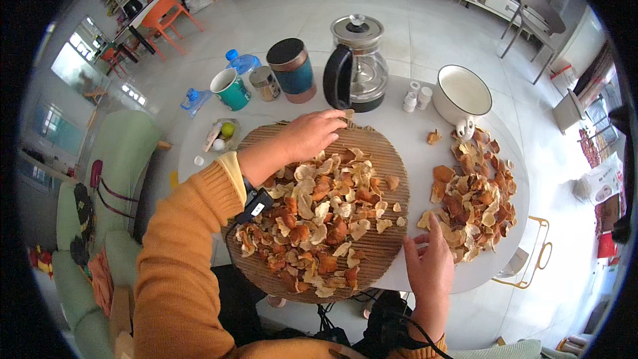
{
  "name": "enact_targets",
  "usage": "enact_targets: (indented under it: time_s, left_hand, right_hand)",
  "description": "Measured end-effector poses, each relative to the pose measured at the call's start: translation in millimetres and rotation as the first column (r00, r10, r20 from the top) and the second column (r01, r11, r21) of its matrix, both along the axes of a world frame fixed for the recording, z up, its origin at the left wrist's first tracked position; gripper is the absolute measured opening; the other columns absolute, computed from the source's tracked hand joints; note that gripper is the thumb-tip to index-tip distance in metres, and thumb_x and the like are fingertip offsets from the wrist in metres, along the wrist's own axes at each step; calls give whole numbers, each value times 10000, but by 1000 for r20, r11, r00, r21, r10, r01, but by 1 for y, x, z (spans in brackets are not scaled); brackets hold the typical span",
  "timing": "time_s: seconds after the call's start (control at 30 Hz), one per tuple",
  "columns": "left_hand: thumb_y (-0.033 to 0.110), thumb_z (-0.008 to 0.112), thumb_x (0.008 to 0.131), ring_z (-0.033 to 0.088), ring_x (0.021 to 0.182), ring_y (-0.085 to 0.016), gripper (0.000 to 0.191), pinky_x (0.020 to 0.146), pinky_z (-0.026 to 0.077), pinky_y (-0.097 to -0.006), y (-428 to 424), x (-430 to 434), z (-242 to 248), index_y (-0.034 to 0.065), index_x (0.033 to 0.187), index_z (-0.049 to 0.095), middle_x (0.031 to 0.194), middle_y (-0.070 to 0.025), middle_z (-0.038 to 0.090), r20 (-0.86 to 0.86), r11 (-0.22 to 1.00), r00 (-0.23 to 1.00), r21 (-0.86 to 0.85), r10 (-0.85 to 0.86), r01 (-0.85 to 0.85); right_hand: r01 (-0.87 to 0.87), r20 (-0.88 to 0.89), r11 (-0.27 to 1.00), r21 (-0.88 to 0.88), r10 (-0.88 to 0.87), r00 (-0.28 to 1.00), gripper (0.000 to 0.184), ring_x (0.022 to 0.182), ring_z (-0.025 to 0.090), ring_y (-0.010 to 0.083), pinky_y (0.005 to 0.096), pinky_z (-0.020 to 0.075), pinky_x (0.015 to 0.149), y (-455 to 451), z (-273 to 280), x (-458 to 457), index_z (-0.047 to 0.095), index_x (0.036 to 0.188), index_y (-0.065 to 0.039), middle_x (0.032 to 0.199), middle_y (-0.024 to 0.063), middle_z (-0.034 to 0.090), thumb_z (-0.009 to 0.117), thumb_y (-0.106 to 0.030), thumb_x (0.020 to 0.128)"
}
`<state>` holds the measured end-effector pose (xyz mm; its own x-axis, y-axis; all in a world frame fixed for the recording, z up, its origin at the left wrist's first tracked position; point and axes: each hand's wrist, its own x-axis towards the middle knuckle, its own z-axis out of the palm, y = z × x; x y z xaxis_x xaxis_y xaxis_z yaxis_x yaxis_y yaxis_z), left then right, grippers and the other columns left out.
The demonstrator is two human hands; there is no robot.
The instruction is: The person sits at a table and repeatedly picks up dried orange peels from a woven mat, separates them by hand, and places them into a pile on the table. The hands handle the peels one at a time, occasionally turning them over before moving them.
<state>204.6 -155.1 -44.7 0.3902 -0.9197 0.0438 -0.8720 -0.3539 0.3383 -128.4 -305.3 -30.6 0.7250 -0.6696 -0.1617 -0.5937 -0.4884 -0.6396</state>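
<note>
Dried citrus peel pieces (319, 219), orange on one face and pale on the other, lie spread over a round ribbed brown tray (394, 159). My left hand (311, 134) reaches across the tray's far rim, fingers stretched to the right. A small tan piece shows at its fingertips; whether they grip it is hidden. To the right, a second heap of dried peel (473, 204) rests directly on the white table (418, 152). My right hand (432, 259) is between the tray and this heap, its index finger and thumb apart, the fingertip close to the heap's near-left edge.
Along the table's far side stand a teal paper cup (231, 90), a small jar (264, 84), a blue-banded tumbler (293, 72), a glass kettle (366, 70), small white bottles (416, 98) and a white enamel pot (462, 93). A clear dish (232, 137) holds a green fruit. Left is a green sofa (117, 149).
</note>
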Motion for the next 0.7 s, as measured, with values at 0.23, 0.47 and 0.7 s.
enact_targets:
  time_s: [0.23, 0.47, 0.7]
  left_hand:
    - [89, 544, 1005, 543, 1301, -352, 380, 1095, 454, -432, -12, 1, -9, 15, 1377, 565, 1452, -164, 526, -2, 999, 999, 23, 37, -37]
    - [94, 531, 1002, 582, 1236, -373, 324, 1034, 487, -441, -11, -12, -3, -22, 1296, 603, 1419, -173, 545, 124, 995, 991, -83, -45, 55]
    - [54, 546, 994, 547, 1291, -377, 368, 1087, 456, -425, -27, -10, -5, -28, 1352, 568, 1442, -190, 527, 32, 983, 992, 132, 125, -129]
  right_hand:
    - [-29, 142, 999, 35, 24, 990, 599, 687, 702, 252, 388, 558, 647, -1, 6, -4, 532, 1409, -8, 906, 106, 725, 758, -182, 881]
    - [-61, 157, 997, 40, 54, 986, 556, 744, 722, 243, 383, 567, 667, -3, 8, -11, 565, 1376, -30, 927, 114, 723, 759, -211, 888]
    - [-96, 84, 994, 48, 92, 992, 535, 800, 728, 242, 380, 578, 699, -10, 8, -20, 577, 1367, -49, 968, 109, 730, 743, -260, 904]
